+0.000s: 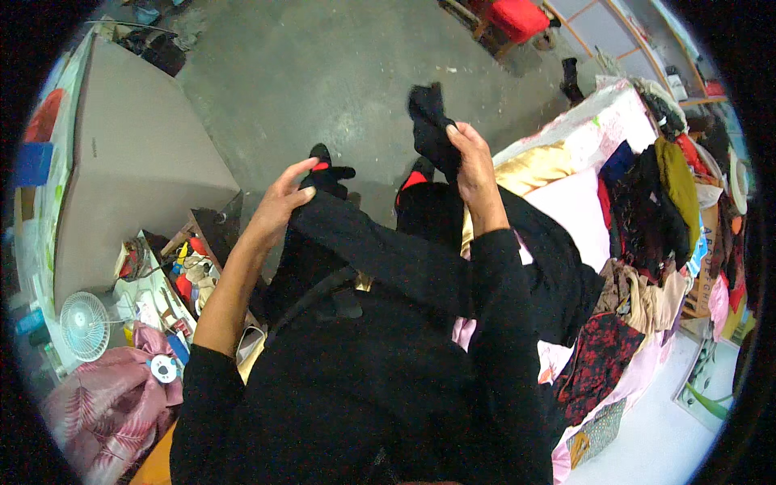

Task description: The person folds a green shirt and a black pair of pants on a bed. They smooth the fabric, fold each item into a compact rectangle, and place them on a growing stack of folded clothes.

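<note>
A black cloth garment [376, 242] stretches across my lap. Its kind is hard to tell, black against my black clothes. At its left end, my left hand [279, 200] pinches the edge between thumb and fingers. My right hand [476, 170] grips a bunched black part of cloth [431, 124] that sticks up past the thumb. Whether both pieces belong to one garment cannot be made out. Below my hands, a black shoe with red [414, 179] shows by my right leg. Another black and red item [321, 167], probably the other shoe, lies just beyond my left fingertips.
On my right, a bed holds piled clothes [642, 206], a red and black patterned cloth [600, 364] and a gold cushion [533, 170]. A white fan [85, 324] and a cluttered open drawer [194, 267] stand left. Ahead lies concrete floor [303, 79], with a red-topped seat [518, 18] beyond.
</note>
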Motion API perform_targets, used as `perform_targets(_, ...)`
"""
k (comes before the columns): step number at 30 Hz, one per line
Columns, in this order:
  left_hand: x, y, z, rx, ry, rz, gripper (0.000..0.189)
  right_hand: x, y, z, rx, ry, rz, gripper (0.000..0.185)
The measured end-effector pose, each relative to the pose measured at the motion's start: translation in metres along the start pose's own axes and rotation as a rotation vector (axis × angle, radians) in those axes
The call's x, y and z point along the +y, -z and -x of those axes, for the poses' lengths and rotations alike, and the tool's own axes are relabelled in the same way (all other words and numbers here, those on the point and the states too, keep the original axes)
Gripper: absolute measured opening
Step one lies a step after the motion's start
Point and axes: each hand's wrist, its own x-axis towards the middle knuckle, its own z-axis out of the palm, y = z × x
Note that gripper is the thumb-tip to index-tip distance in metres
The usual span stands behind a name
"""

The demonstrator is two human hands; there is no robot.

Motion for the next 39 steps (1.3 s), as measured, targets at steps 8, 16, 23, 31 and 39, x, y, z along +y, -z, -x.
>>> perform_targets(8,0.055,-0.075,-0.033,-0.159,-0.363,-0.075,0.023,-0.027,-0.036,0.075,0.003,0.313,0.318,0.017)
perform_targets(16,0.069,-0.11,-0.01,-0.058,-0.484,-0.545,0.061,-0.008,-0.069,0.139,-0.111,0.792,1.03,0.011)
perform_targets(23,0.077,-0.109,0.027,0.006,-0.609,-0.784,0.081,0.005,-0.071,0.144,-0.062,0.87,1.227,0.023)
perform_targets(31,0.072,-0.12,0.039,0.084,-0.805,-0.785,0.065,0.0,-0.071,0.144,-0.006,0.774,1.221,0.029)
perform_targets(39,0.081,-0.126,0.037,0.059,-0.709,-0.805,0.06,0.001,-0.071,0.144,0.028,0.789,1.104,0.02)
